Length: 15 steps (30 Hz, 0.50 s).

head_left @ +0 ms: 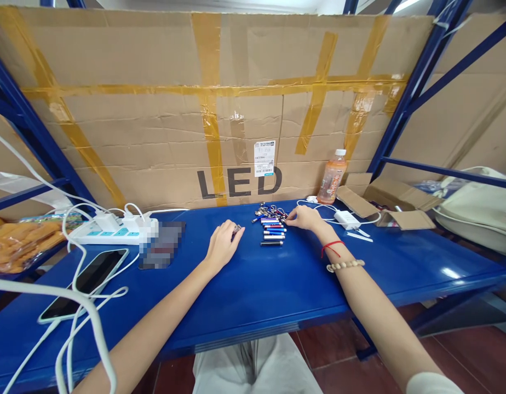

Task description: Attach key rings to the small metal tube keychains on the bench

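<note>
Here at the blue metal table point(269, 295), the left hand point(225, 244) curls thumb and finger around a small shiny metallic piece point(236, 230), while the right hand point(305, 219) has thumb and fingertips close together at the right edge of a tangled heap of small metal clasps point(266, 210); whether they pinch one, I cannot tell. Just nearer lies a row of slim, multicoloured cylinders point(273, 234), and there's the risk: a brush of the right hand could set them rolling, and tugging one clasp might drag its tangled neighbours. Behind, the brown cardboard sheet point(154, 137) shouts "LED" in black; its white paper label point(264, 153) and the orange drink bottle point(332, 178) carry print too small to read.
</note>
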Tool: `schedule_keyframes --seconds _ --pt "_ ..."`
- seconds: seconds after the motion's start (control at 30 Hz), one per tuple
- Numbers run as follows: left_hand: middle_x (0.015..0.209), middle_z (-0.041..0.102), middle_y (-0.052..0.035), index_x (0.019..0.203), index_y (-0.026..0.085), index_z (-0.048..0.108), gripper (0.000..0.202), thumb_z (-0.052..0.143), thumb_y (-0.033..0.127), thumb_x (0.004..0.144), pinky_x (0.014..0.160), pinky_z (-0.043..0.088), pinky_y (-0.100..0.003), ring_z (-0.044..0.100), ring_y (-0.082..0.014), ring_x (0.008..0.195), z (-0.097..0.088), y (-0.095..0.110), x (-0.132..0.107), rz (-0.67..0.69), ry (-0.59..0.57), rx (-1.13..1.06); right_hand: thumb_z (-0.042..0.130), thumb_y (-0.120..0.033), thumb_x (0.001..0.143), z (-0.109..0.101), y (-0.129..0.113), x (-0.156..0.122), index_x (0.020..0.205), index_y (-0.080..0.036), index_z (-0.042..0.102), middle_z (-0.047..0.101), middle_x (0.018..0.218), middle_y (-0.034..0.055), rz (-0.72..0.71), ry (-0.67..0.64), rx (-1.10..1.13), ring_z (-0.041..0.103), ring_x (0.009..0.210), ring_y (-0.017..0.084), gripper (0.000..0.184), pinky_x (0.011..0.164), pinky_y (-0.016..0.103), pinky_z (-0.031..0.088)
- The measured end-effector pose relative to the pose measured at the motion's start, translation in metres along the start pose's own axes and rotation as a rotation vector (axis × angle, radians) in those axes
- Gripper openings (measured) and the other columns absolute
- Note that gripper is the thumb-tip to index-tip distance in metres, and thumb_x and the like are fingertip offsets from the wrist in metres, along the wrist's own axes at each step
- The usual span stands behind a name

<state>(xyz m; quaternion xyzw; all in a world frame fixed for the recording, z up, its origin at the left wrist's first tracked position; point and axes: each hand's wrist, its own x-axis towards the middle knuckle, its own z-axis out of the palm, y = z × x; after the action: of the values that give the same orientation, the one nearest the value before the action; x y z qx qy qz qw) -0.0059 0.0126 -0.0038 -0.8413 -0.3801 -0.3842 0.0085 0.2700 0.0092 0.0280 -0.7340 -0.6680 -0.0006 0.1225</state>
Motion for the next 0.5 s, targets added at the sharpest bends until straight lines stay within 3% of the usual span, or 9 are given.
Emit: schedule_keyframes --seconds 0.23,0.37,0.5 --pt "0.064 0.048 0.0025 0.069 0.02 0.037 0.028 0.039 0.04 0.089 0.058 0.037 -0.025 0.047 -0.0124 0.058 -0.007 0.002 0.0 -0.177 -0.02 -0.217 0.055 -0.035 0.079 -0.005 -0.015 -0.004 0.084 -0.025 0.071 0.071 0.087 -0.0002 -0.087 0.205 0.079 0.064 0.082 0.017 0.02 0.063 0.022 0.042" --pt "0.066 0.052 0.0033 0.074 0.021 0.036 0.025 0.043 0.041 0.087 0.062 0.039 -0.024 0.051 -0.0118 0.06 -0.004 -0.001 0.0 -0.227 -0.009 -0.377 0.056 -0.033 0.08 0.003 -0.053 -0.014 0.086 -0.024 0.071 0.071 0.09 -0.0003 -0.393 0.206 0.284 0.064 0.079 0.014 0.018 0.065 0.02 0.043" --pt "0.07 0.053 0.0024 0.077 0.021 0.036 0.022 0.046 0.038 0.086 0.065 0.041 -0.024 0.053 -0.0118 0.064 -0.001 -0.003 0.0 -0.202 0.015 -0.419 0.055 -0.031 0.082 0.012 -0.09 -0.028 0.089 -0.023 0.069 0.07 0.088 0.0003 -0.631 0.19 0.353 0.063 0.076 0.013 0.017 0.067 0.02 0.044"
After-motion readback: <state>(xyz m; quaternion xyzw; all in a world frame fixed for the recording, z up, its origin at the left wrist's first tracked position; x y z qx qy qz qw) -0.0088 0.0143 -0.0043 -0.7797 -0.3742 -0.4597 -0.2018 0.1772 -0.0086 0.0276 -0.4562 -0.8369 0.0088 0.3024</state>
